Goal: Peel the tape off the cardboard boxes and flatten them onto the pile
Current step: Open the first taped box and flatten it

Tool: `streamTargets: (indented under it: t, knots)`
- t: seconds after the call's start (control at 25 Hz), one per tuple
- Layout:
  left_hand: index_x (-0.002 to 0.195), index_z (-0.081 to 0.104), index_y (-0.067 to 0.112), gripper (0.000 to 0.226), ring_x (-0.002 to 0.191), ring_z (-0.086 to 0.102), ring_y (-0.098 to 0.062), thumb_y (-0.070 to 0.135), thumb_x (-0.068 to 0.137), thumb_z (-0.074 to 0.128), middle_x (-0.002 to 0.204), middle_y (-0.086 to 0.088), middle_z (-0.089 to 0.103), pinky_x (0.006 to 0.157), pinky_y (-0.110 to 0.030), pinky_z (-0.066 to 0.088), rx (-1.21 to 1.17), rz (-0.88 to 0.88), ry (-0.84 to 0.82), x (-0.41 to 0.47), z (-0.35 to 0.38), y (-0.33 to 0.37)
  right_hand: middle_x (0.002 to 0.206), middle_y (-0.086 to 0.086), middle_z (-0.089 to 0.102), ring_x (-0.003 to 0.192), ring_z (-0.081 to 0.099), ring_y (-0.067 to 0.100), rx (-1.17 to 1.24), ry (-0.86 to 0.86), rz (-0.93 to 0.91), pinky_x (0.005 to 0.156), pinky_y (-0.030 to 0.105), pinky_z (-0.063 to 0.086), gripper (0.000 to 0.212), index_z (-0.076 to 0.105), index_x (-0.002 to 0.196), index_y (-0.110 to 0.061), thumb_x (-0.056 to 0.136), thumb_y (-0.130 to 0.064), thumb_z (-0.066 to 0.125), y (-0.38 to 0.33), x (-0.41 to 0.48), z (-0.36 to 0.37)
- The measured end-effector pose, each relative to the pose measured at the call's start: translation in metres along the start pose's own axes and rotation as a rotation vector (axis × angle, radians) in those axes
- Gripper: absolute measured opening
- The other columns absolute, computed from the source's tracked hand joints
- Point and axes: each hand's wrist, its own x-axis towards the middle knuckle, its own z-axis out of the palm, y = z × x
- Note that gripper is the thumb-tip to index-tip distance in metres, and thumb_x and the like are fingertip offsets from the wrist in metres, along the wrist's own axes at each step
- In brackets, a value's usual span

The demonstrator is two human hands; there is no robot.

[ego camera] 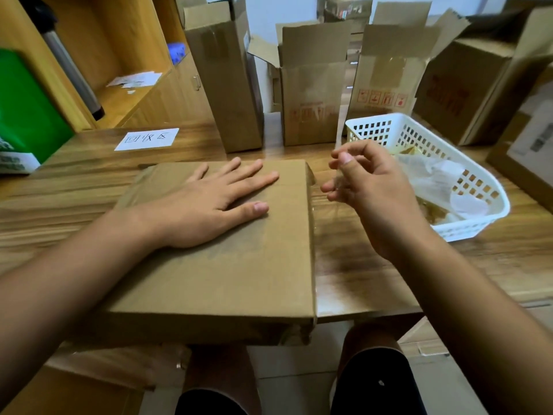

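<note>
The cardboard box (239,265) lies flat under the left hand (203,211), whose fingers are spread and pressed on its top. Just right of them, the right hand (368,193) pinches clear tape (338,178) between thumb and forefinger; beyond its fingertips sits a white basket (478,223)

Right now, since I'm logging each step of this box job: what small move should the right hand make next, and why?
Probably draw the right hand away to the right, stripping the clear tape off the cardboard box. Its grip pinches the tape, which seems attached at the box's right edge, while the left hand lies flat on the box, steadying it.
</note>
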Motion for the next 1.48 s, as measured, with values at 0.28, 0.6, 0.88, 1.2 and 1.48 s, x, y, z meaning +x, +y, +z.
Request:
streamTargets:
  t: [0.28, 0.6, 0.88, 1.2, 1.48]
  knots:
    - [0.143, -0.006, 0.073, 0.063, 0.15, -0.017, 0.004, 0.085, 0.082, 0.006, 0.161, 0.036, -0.01, 0.124, -0.042, -0.009, 0.01, -0.003, 0.029, -0.001, 0.003, 0.0, 0.114, -0.009, 0.064, 0.096, 0.07, 0.008, -0.448, -0.197, -0.123, 0.09, 0.033, 0.057, 0.05, 0.044, 0.14, -0.027, 0.098, -0.004, 0.059, 0.034, -0.009, -0.016]
    - [0.143, -0.004, 0.073, 0.06, 0.149, -0.016, 0.007, 0.082, 0.085, 0.008, 0.159, 0.039, -0.009, 0.124, -0.041, -0.009, -0.001, -0.003, 0.041, -0.002, 0.004, 0.001, 0.1, -0.006, 0.059, 0.089, 0.049, 0.003, -0.862, -0.336, -0.339, 0.08, 0.011, 0.035, 0.026, 0.067, 0.117, -0.016, 0.093, -0.009, 0.062, 0.042, -0.026, -0.024]
    - [0.144, -0.003, 0.072, 0.06, 0.149, -0.015, 0.007, 0.082, 0.086, 0.008, 0.16, 0.038, -0.008, 0.123, -0.04, -0.009, 0.001, 0.001, 0.05, -0.002, 0.005, 0.002, 0.088, -0.01, 0.056, 0.086, 0.057, 0.011, -0.832, -0.281, -0.375, 0.076, 0.034, 0.05, 0.008, 0.066, 0.089, -0.021, 0.093, -0.024, 0.06, 0.059, -0.059, -0.057]
    - [0.146, 0.029, 0.064, 0.061, 0.149, 0.016, 0.005, 0.082, 0.088, 0.026, 0.16, 0.03, 0.023, 0.125, -0.051, 0.012, -0.031, -0.008, 0.158, -0.003, -0.006, 0.005, 0.098, -0.01, 0.063, 0.097, 0.055, 0.012, -0.824, -0.273, -0.316, 0.086, 0.029, 0.043, 0.008, 0.063, 0.1, -0.021, 0.099, -0.024, 0.055, 0.054, -0.05, -0.042]
    - [0.139, 0.031, 0.072, 0.054, 0.147, 0.014, 0.012, 0.083, 0.085, 0.032, 0.157, 0.039, 0.021, 0.119, -0.03, 0.017, -0.132, 0.011, 0.036, -0.026, -0.013, 0.033, 0.104, -0.013, 0.066, 0.099, 0.061, 0.008, -0.738, -0.221, -0.266, 0.09, 0.03, 0.049, 0.023, 0.066, 0.118, -0.024, 0.1, -0.016, 0.054, 0.055, -0.035, -0.027]
